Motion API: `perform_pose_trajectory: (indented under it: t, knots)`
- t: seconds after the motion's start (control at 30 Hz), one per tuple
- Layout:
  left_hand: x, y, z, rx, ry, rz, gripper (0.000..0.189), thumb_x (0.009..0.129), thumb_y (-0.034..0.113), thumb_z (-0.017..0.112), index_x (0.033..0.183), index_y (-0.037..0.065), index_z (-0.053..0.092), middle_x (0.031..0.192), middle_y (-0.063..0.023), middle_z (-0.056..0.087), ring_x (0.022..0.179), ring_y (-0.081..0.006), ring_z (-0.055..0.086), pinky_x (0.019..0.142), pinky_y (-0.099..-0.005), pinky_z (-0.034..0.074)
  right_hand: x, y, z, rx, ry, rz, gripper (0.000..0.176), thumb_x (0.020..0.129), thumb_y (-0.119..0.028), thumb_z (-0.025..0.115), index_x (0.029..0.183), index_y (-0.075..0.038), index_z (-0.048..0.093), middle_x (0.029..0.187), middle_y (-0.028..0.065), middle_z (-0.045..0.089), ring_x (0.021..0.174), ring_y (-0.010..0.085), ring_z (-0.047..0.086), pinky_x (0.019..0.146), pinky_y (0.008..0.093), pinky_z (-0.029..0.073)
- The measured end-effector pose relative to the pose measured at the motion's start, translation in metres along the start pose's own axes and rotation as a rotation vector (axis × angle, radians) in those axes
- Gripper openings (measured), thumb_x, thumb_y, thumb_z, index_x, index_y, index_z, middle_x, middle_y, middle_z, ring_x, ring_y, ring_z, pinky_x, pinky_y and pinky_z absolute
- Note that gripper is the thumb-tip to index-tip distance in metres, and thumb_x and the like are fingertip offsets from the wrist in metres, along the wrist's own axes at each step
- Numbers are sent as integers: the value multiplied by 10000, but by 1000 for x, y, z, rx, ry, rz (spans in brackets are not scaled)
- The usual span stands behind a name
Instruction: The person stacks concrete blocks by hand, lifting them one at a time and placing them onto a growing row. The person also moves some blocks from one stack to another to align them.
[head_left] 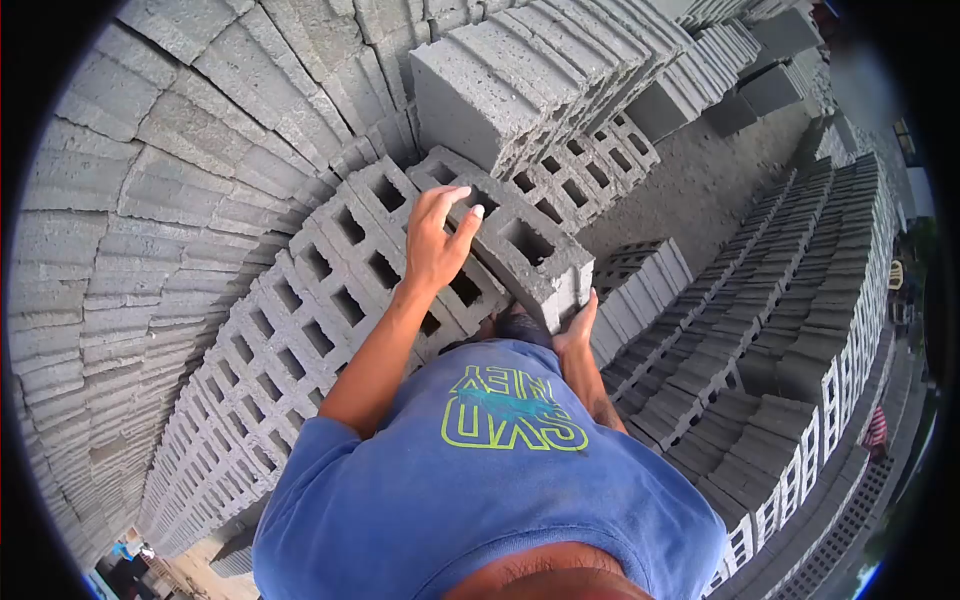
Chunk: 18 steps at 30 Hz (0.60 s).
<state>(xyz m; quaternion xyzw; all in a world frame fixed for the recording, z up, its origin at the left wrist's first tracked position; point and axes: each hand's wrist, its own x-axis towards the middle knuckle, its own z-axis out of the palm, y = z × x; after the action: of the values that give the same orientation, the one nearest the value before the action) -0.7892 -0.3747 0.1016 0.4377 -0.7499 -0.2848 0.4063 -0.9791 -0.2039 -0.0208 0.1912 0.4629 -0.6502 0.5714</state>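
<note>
Your left hand [435, 245] grips the top of the grey block [535, 270] in the middle of the frame, fingers curled over its edge. Your right hand [577, 328] props its near end, but its fingers are hidden, so I cannot tell how they sit. It looks heavy, so hold it level.

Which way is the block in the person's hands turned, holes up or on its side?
Holes up: the concrete block shows open cavities toward the camera. The left hand grips its top, the right hand its near end.

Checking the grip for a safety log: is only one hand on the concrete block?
No, the left hand grips the top of the concrete block and the right hand holds its near end.
</note>
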Motion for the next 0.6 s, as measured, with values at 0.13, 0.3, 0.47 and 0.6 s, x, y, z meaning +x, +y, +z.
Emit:
perform_pose_trajectory:
  t: [0.13,0.3,0.47,0.6]
  knots:
    - [21,-80,21,376,-186,7,472,778,344,709,1074,-17,636,1131,-185,616,1092,-347,548,979,-436,394,21,11,-35,46,60,-110,627,892,-558,342,1261,-100,558,1186,100,620,1029,305,613,932,490,481]
    - [21,-72,67,617,-672,-39,571,717,432,712,961,-81,659,926,-241,673,1030,-348,596,1081,-425,316,52,37,-80,90,199,-24,623,894,-506,340,1270,-56,550,1204,138,612,1051,332,606,930,498,488]
    - [21,-72,76,651,-816,-101,437,644,359,740,811,-42,690,811,-220,670,857,-319,642,1070,-440,314,88,69,-89,183,143,113,615,895,-497,345,1268,-55,553,1207,141,612,1052,336,605,928,497,489]
    - [39,-80,68,684,-810,-77,393,614,350,742,736,-20,698,703,-186,660,799,-291,648,1049,-408,310,126,93,-77,276,57,215,608,896,-490,349,1266,-54,555,1208,143,613,1052,340,604,927,497,489]
